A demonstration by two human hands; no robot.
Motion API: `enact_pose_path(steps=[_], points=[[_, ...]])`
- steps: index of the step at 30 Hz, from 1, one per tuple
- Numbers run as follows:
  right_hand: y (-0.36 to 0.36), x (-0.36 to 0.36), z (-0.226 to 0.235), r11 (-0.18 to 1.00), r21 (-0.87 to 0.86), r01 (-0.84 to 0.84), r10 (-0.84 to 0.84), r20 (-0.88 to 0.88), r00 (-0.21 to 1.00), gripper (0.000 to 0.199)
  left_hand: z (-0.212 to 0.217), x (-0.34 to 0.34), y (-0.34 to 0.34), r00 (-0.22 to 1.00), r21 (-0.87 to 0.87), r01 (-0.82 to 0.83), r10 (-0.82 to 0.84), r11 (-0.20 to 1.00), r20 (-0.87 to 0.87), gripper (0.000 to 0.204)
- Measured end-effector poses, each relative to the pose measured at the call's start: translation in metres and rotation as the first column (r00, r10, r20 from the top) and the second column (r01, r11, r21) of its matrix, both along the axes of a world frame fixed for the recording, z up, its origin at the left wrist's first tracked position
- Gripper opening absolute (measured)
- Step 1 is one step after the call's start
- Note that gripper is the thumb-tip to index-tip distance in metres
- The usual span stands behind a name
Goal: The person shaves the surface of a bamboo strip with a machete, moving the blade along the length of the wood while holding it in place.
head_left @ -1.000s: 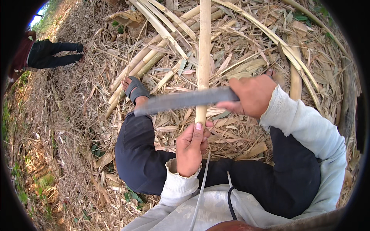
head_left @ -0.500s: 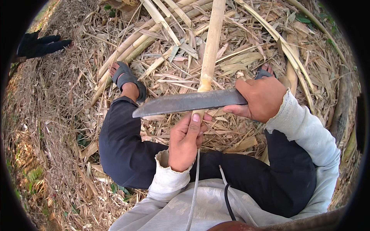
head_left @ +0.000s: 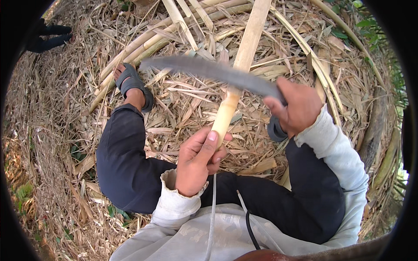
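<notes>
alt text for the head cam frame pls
Seated person's left hand grips the near end of a bamboo pole while the right hand holds a long blade across it, over ground strewn with dry bamboo husks.

The ground [head_left: 56,143] is covered with dry straw and bamboo leaves. Long split bamboo strips [head_left: 143,41] lie across the upper part, some curved along the right side. A sandal [head_left: 133,85], dark grey, is on the foot at the upper left, and the dark trouser leg [head_left: 124,161] bends down from it. A second trouser leg [head_left: 313,195] is at the right. A white cord [head_left: 212,217] and a black cable [head_left: 250,228] hang over the light sweater [head_left: 196,237]. Green leaves [head_left: 352,21] show at the upper right. At the upper left, well apart, lies a dark shape [head_left: 48,37], maybe another person's legs.
</notes>
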State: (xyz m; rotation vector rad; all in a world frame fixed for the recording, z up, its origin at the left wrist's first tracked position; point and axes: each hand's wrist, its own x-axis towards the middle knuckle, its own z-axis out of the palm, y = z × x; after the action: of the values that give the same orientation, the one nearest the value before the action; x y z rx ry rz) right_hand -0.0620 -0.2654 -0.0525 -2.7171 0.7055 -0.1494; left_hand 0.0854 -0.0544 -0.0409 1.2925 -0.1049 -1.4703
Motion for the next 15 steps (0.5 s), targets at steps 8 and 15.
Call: enact_pose_path(steps=[8, 15], points=[[-0.012, 0.000, -0.008, 0.996, 0.080, -0.031, 0.027, 0.055, 0.998, 0.059, -0.005, 0.004, 0.003, 0.992, -0.048, 0.019, -0.025, 0.999, -0.122, 0.034], [0.007, 0.014, -0.005, 0.901, -0.063, -0.429, 0.433, 0.073, 0.899, 0.063, -0.010, 0.000, 0.009, 0.999, -0.044, 0.018, -0.016, 0.999, 0.047, 0.036]])
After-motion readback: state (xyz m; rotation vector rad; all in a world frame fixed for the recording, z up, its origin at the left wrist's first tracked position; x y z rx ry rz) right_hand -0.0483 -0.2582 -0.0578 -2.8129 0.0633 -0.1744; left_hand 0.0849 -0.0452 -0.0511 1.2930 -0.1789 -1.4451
